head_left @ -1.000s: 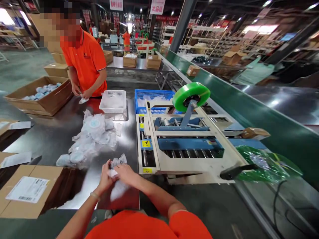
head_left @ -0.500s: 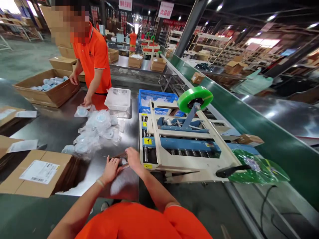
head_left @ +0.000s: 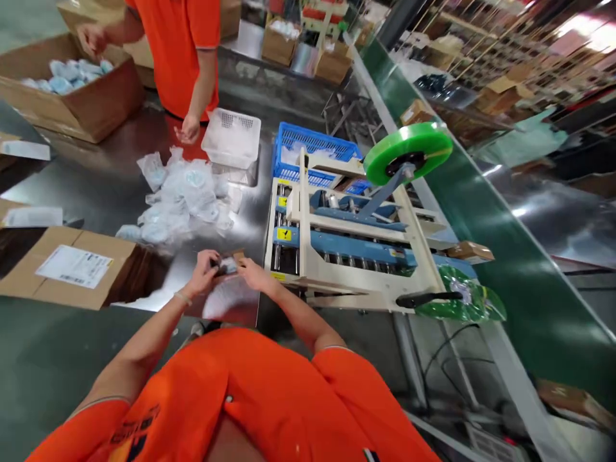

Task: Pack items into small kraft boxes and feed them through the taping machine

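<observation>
At the near edge of the metal table, a small cardboard box (head_left: 238, 255) sits between my two hands with a flap up. A pale plastic-wrapped item (head_left: 228, 265) shows inside it. My left hand (head_left: 204, 272) has its fingers closed on the box's left side. On the opposite side, my right hand (head_left: 253, 274) grips the box near the raised flap. Beyond my hands lies a heap of clear-bagged white and light-blue items (head_left: 185, 192). To the left is a stack of flattened cardboard boxes (head_left: 96, 263) with a white label on top.
A taping machine (head_left: 346, 247) with a green tape roll (head_left: 409, 154) stands at right, beside a green conveyor (head_left: 481, 237). Behind are a white basket (head_left: 234, 138) and blue crate (head_left: 317, 138). A co-worker's hand (head_left: 189, 130) hovers past the heap, near a large carton (head_left: 96, 109).
My view has tilted downward. My fingers have shifted on the small box, and its flap now stands up. The co-worker's hand has come off the bagged items.
</observation>
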The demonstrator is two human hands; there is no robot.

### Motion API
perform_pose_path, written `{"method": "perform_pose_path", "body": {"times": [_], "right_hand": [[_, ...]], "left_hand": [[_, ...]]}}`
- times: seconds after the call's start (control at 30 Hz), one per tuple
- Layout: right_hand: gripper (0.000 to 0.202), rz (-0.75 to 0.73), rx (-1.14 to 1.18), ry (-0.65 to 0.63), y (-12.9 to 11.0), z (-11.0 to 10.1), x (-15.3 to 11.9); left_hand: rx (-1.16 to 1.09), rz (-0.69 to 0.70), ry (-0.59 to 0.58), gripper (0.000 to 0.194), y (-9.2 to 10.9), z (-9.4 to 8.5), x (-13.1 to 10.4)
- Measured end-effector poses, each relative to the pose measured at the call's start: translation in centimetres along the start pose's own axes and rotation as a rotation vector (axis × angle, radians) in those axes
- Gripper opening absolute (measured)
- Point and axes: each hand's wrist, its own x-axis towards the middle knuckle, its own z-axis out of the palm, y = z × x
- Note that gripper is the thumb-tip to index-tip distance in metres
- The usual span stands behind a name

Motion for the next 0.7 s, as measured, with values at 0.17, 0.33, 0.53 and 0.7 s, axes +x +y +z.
{"method": "perform_pose_path", "body": {"times": [0.17, 0.33, 0.53, 0.7], "right_hand": [[0.025, -0.021, -0.055, -0.035, 0.4, 1.0, -0.5], [0.022, 0.091, -0.041, 0.002, 1.2, 0.6, 2.1], [0.066, 0.060, -0.106, 0.030, 1.2, 0.6, 2.9], [0.063, 0.091, -0.035, -0.010, 1.0, 2.6, 1.0]], "left_hand": [[-0.535, -0.380, -0.040, 0.089, -1.6, 0.5, -1.0], [-0.598, -0.506, 0.006, 0.090, -1.1, 2.9, 0.5], [-0.287, -0.370, -0.177, 0.075, -0.9, -1.2, 1.0], [0.570, -0.253, -0.255, 0.102, 3.4, 0.6, -1.2]]}}
